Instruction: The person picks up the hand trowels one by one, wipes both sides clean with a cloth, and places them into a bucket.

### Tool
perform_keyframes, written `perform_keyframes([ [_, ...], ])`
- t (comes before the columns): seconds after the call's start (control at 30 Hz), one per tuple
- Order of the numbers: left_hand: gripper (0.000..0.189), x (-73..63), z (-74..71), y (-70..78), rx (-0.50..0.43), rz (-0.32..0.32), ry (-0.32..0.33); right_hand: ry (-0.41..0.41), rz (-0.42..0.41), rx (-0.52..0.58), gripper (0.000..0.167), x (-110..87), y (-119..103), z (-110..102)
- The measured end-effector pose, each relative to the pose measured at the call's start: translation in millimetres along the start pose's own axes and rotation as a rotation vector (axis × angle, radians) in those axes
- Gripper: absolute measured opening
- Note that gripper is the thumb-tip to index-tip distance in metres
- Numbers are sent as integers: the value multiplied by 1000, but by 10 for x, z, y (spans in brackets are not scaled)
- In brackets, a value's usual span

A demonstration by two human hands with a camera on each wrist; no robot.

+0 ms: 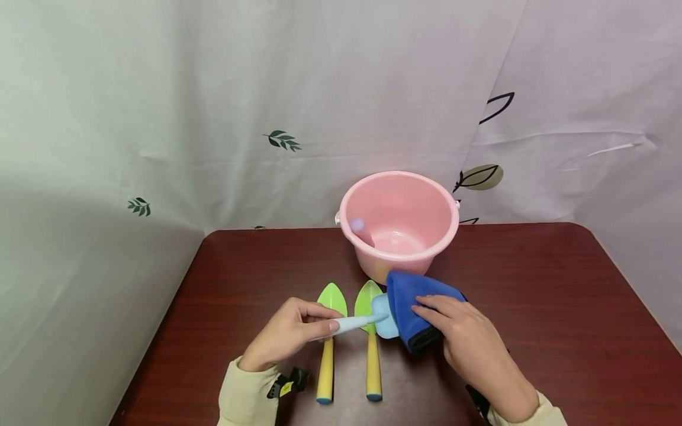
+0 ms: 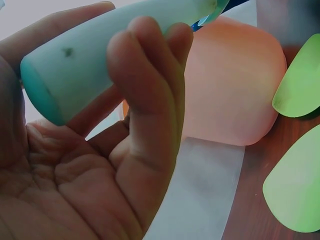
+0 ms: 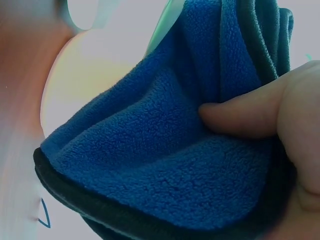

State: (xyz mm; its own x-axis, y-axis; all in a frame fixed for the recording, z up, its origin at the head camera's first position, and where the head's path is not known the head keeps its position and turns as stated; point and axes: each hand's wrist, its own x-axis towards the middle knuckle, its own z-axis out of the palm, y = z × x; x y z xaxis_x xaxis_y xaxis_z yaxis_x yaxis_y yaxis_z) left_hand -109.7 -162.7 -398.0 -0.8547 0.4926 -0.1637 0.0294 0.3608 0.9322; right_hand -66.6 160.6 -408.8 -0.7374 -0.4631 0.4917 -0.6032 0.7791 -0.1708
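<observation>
I have a small light-blue plastic shovel [image 1: 351, 323] raised over the worktop [image 1: 245, 266], its handle pointing toward the person's left hand [image 1: 290, 331] and its blade meeting a folded blue plush cloth with black edging [image 1: 412, 307]. The left thumb and fingers are clamped on the pale handle, and from the left wrist view I make out its rounded teal end [image 2: 42, 95] near the palm. The person's right hand [image 1: 469, 328] grips the cloth, thumb pressed into the pile on one face and fingers laid on the other; the cloth covers the blade's right side, though I can't tell how far it wraps behind. Beneath the shovel I see two trowels with bright green pointed blades and yellow handles lying side by side, the left one [image 1: 327, 373] just apart from the right one [image 1: 373, 370], whose blade is partly crossed by the shovel. Just beyond the cloth stands a round pink plastic bucket [image 1: 396, 257], upright, with a pinkish-purple handle [image 1: 362, 232] leaning against its inner left wall. Behind everything I have a whitish fabric backdrop printed with leaves [image 1: 346, 89].
</observation>
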Motion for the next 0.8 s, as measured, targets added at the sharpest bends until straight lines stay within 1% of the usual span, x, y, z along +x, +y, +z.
perform_keyframes([
  [0.17, 22, -18, -31, 0, -15, 3, 4, -22, 34, -12, 60, -1, 29, -33],
  [0.33, 22, -19, -53, -14, -42, -3, 5, -8, 35, -13, 61, -14, 56, -41],
  [0.4, 21, -23, -65, -18, -40, 1, 14, -5, 35, -10, 62, -16, 63, -42],
  [0.53, 19, -34, -96, -26, -11, 20, 40, 1, 60, -8, 62, -25, 86, -44],
  [0.67, 18, -45, -129, -36, 6, 45, 59, 33, 91, -5, 61, -29, 97, -58],
  [0.8, 17, -57, -151, -38, 3, 56, 81, 98, 122, 6, 61, -37, 98, -74],
])
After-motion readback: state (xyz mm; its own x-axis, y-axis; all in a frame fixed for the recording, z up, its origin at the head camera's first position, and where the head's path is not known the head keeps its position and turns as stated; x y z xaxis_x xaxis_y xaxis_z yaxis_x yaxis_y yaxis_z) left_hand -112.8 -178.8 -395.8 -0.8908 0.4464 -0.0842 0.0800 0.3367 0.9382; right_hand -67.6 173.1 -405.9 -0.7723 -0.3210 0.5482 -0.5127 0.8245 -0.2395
